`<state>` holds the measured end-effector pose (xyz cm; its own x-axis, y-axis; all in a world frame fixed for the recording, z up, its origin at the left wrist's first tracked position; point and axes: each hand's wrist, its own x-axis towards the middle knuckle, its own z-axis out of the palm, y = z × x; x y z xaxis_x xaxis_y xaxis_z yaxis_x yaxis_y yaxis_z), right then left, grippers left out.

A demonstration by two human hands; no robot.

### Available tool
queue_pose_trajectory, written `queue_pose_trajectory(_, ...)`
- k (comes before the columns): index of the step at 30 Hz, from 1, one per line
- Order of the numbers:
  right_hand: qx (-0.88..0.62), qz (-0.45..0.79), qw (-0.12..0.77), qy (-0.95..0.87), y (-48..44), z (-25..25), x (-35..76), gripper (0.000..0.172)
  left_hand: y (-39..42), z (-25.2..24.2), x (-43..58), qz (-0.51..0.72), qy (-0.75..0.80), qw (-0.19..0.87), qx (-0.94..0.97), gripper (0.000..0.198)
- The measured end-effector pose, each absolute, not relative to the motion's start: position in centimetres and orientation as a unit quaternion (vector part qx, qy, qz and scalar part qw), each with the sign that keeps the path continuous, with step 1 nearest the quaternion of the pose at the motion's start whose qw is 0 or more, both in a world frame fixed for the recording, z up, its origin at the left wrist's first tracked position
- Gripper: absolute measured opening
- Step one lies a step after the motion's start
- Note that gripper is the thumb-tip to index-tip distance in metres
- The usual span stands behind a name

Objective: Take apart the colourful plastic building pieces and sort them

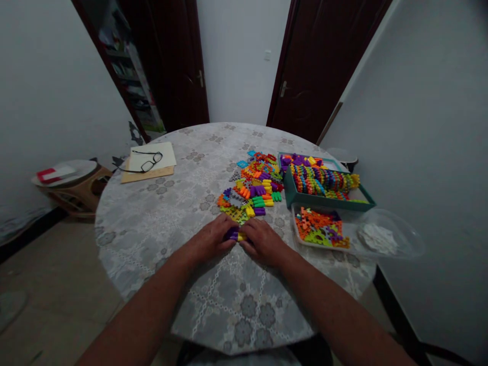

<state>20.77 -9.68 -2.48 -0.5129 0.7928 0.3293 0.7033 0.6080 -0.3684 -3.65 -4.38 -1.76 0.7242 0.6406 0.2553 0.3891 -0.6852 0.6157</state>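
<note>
My left hand [216,237] is closed around a purple plastic building piece [232,234] near the front of the pile. Facing it, my right hand [263,239] grips a yellow plastic building piece [242,236] between thumb and fingers. The two pieces meet end to end between my hands; whether they are locked together I cannot tell. Just beyond my fingers lies a heap of colourful plastic building pieces [247,175], orange, red, green, purple, grey and blue. Several chunky purple, yellow and green pieces [258,202] lie in rows at its near right side.
Right of the heap stands a green box [324,202] with rows of colourful notched pieces. Before it sits a clear plastic tray [320,247] with loose pieces and a white packet [377,238]. Eyeglasses [151,161] rest on papers [163,152] at the left of the round table [133,244].
</note>
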Motion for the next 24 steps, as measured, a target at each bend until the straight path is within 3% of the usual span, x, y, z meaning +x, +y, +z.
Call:
queue_pose_trajectory(5,-0.419,0.132,0.276,-0.855,-9.7,-2.5,21.4,0.023,-4.6,-1.0,-4.0,0.236,0.299,0.28,0.881,0.033)
queue_pose_trajectory(10,-0.442,0.116,0.303,-0.836,-9.7,-3.2,21.3,0.037,-4.3,-0.7,-3.9,0.28,0.347,0.302,0.843,0.036)
queue_pose_trajectory(15,-0.465,0.113,0.344,-0.808,-9.8,-3.1,21.3,0.031,-4.7,-0.7,-2.8,0.333,0.348,0.32,0.816,0.041)
queue_pose_trajectory(24,-0.507,0.19,0.506,-0.671,-10.2,-2.3,22.0,0.019,-6.3,0.2,0.8,0.318,0.399,0.589,0.627,0.023)
